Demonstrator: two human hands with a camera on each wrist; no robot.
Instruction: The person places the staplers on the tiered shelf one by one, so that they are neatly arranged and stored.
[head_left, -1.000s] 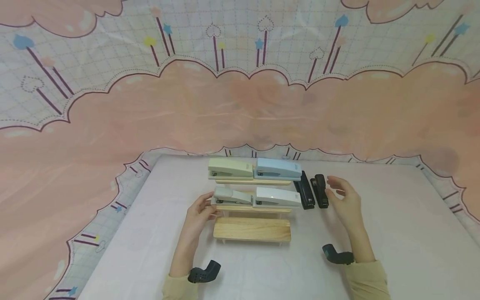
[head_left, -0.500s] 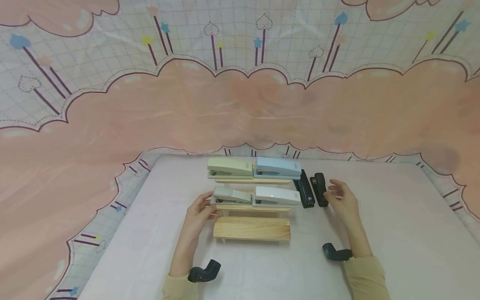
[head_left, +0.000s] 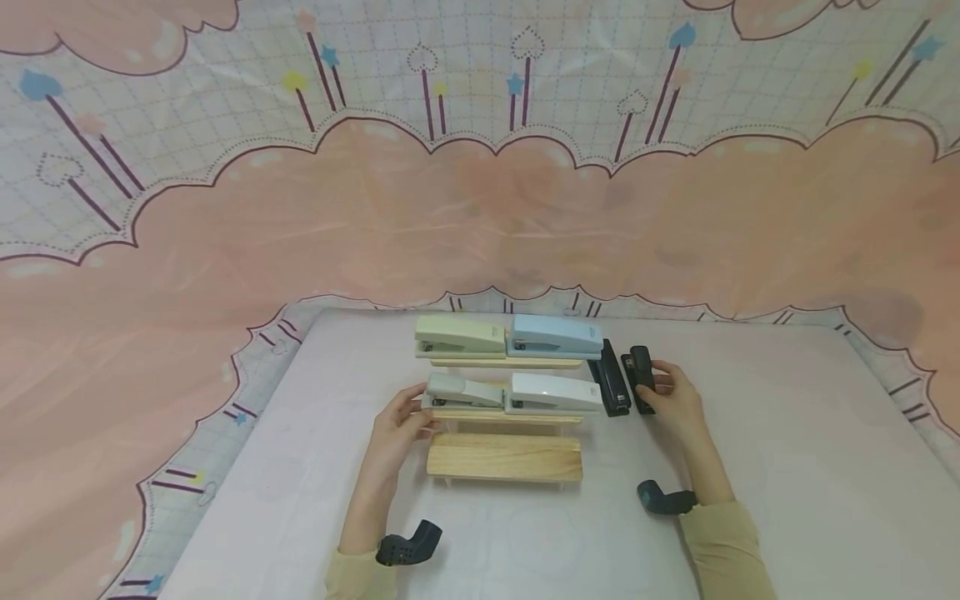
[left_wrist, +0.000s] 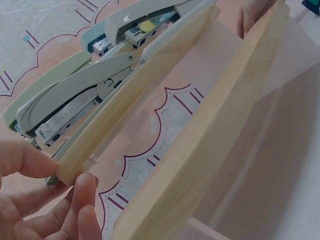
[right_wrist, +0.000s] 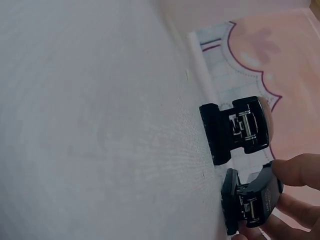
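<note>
A tiered wooden rack (head_left: pixel 504 458) stands mid-table. My left hand (head_left: pixel 400 417) pinches the left end of its middle shelf (left_wrist: pixel 75 167), close to the pale grey stapler (head_left: pixel 463 392). A white stapler (head_left: pixel 555 393) lies beside that one. On the top shelf sit a light green stapler (head_left: pixel 461 337) and a light blue stapler (head_left: pixel 555 337). To the right of the rack, my right hand (head_left: pixel 678 407) grips the smaller black stapler (head_left: pixel 639 375), thumb on one side and fingers on the other; it stands on the table. Another black stapler (head_left: pixel 614 387) stands just left of it.
The bottom shelf is bare wood. A white tabletop (head_left: pixel 810 433) spreads around the rack, and a patterned peach cloth (head_left: pixel 525 225) hangs behind it. Dark wrist cameras (head_left: pixel 408 543) are strapped to both forearms.
My right hand has moved left from beside the smaller black stapler and taken hold of it. The left hand stays at the shelf end.
</note>
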